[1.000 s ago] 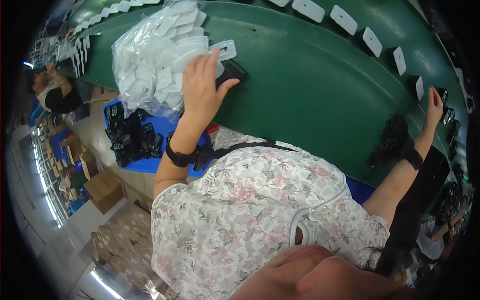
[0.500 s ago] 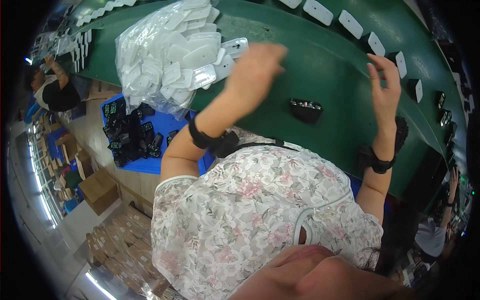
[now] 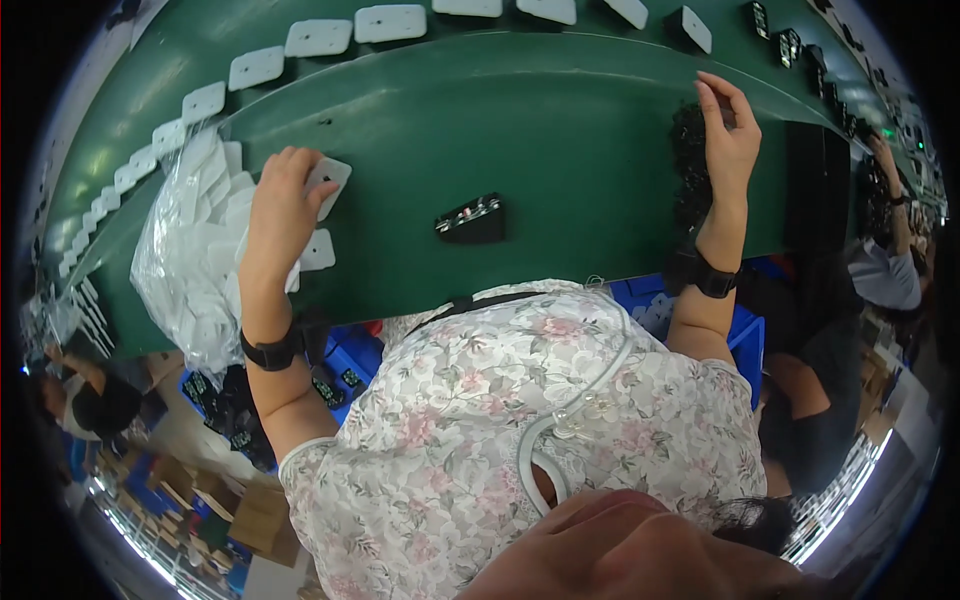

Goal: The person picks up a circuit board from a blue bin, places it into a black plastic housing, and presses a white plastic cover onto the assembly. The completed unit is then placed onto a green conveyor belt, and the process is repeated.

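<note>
My left hand (image 3: pixel 283 210) pinches a white plastic cover (image 3: pixel 332 178) between thumb and fingers, at the right edge of a clear bag full of similar white covers (image 3: pixel 205 235). A black housing (image 3: pixel 474 220) with a circuit board showing along its top lies on the green table between my hands. To the right, my right hand (image 3: pixel 732 135) is raised beside a heap of small black parts (image 3: pixel 690 165). Its thumb and fingertips come together; whatever may be between them is too small to make out.
Beyond a low ridge, a curved row of black units with white covers (image 3: pixel 390 22) runs along the green table (image 3: pixel 560 130). Blue bins (image 3: pixel 355 355) sit below the near edge, one with black housings. A co-worker's arm (image 3: pixel 886 165) reaches in at far right.
The view has swung, shifting the table and bag leftward and down. My left hand now has a white cover by the bag; my right hand has come to the black heap, its fingertips closed together.
</note>
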The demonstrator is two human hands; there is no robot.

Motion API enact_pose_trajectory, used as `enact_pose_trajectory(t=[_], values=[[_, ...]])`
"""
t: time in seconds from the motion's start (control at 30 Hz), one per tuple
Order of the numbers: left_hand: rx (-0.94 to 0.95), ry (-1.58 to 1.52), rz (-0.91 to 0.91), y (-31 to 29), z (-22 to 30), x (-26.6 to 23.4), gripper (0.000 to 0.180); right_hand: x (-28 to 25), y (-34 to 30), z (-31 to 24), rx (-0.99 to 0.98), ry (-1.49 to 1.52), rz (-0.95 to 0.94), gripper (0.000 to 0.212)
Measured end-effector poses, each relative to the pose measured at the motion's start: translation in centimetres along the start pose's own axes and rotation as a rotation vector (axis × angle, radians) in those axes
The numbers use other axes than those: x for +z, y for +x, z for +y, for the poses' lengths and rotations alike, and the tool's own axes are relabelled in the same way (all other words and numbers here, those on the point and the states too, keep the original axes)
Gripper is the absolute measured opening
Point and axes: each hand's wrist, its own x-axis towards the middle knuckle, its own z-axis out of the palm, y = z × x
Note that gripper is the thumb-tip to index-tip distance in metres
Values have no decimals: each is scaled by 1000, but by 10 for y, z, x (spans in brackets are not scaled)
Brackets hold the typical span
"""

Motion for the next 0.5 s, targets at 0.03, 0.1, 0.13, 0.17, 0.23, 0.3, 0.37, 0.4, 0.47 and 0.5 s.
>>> enact_pose_trajectory(t=[0.03, 0.1, 0.13, 0.17, 0.23, 0.3, 0.37, 0.4, 0.47, 0.5], values=[[21, -3, -3, 3, 12, 1, 26, -8, -1, 11, 22, 1, 3, 20], [98, 18, 32, 11, 34, 6, 22, -18, -3, 24, 47, -153, 10, 23], [105, 15, 25, 15, 46, 11, 22, -21, -4, 27, 64, -304, 7, 25], [102, -64, 94, 20, 59, 16, 21, -22, -7, 28, 73, -310, 10, 25], [120, -180, 215, 24, 70, 29, 21, -18, -10, 32, -9, -561, -78, 29], [141, -240, 229, 31, 84, 34, 27, -10, -15, 28, -19, -565, -116, 29], [205, -255, 228, 38, 90, 37, 43, -7, -18, 30, -49, -572, -138, 22], [196, -250, 226, 39, 91, 40, 43, -6, -18, 28, -49, -566, -146, 22], [230, -335, 263, 39, 90, 48, 46, -5, -18, 22, -117, -591, -116, 17], [161, -446, 224, 36, 88, 49, 45, -4, -19, 25, -151, -582, -104, 14]])
